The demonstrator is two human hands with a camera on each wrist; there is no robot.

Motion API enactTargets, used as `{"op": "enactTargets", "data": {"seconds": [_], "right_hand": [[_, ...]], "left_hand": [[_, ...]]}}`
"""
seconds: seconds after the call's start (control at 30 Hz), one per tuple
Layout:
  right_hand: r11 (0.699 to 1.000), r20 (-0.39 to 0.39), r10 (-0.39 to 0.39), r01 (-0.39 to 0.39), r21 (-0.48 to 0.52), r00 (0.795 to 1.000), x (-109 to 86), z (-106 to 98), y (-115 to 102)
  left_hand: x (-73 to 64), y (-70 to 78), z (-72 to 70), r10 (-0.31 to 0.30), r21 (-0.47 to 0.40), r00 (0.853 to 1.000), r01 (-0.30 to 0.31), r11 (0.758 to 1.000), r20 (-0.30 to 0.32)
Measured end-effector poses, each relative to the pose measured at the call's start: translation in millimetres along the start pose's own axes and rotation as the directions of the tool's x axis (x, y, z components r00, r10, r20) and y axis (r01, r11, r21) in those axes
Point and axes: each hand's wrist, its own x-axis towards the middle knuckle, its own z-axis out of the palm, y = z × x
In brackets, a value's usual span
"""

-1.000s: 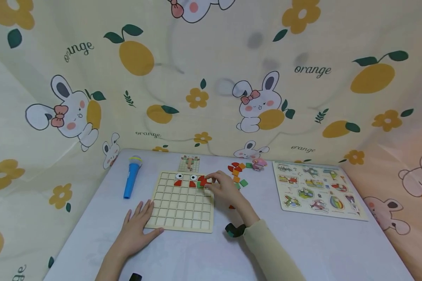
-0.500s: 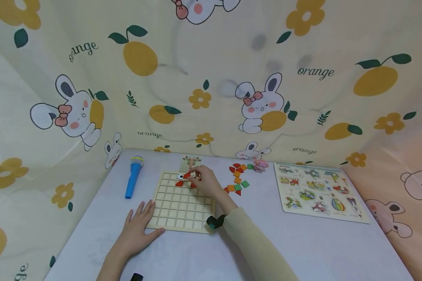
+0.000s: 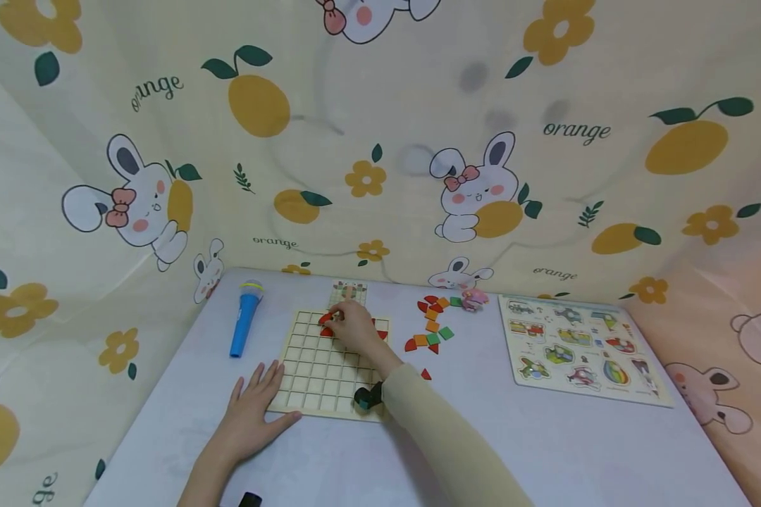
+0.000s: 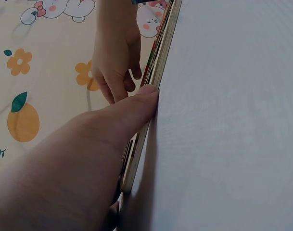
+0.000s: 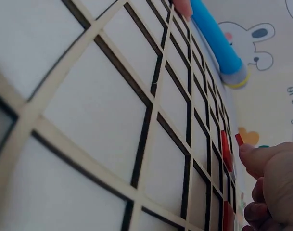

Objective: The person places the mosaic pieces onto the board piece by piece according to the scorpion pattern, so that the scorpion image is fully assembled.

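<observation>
My right hand (image 3: 355, 331) reaches over the far part of the wooden grid board (image 3: 320, 380) and pinches a small red piece (image 5: 239, 139) between thumb and fingers. The piece is near the board's far left squares. Below it in the right wrist view, another red piece (image 5: 226, 150) sits in the grid. One more red piece (image 3: 382, 334) shows at the board's far right, while the hand covers the squares between. My left hand (image 3: 250, 419) lies with fingers spread at the board's near left corner; its thumb (image 4: 144, 96) touches the near edge.
Behind the board lies a picture card (image 3: 349, 287), and a blue toy microphone (image 3: 244, 324) is to the left. Several loose red, orange and green pieces (image 3: 432, 326) are scattered right of the board. A pink figurine (image 3: 474, 300) and a picture puzzle board (image 3: 577, 352) are farther right.
My right hand has moved left from the board's far right squares to its far left ones, bringing the red piece along. The left hand has stayed at the near left corner.
</observation>
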Motion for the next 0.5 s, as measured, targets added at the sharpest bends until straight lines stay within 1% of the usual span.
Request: {"op": "enactTargets", "data": {"seconds": [0.07, 0.23, 0.33, 0.5], "right_hand": [[1.000, 0.015, -0.007, 0.007, -0.012, 1.000, 1.6, 0.4, -1.3], [0.995, 0.036, -0.043, 0.045, -0.084, 0.998, 8.2, 3.3, -2.3], [0.991, 0.048, -0.046, 0.051, -0.125, 0.998, 12.4, 6.8, -0.8], [0.986, 0.065, -0.048, 0.057, -0.159, 0.997, 15.7, 10.5, -0.6]], "left_hand": [[-0.1, 0.3, 0.1, 0.002, -0.003, 1.000, -0.002, 1.000, -0.004], [-0.1, 0.4, -0.4, 0.004, -0.009, 1.000, -0.004, 1.000, -0.009], [0.2, 0.0, -0.3, 0.005, -0.008, 1.000, -0.005, 1.000, -0.007], [0.4, -1.1, 0.9, 0.005, -0.003, 1.000, -0.005, 1.000, -0.002]]}}
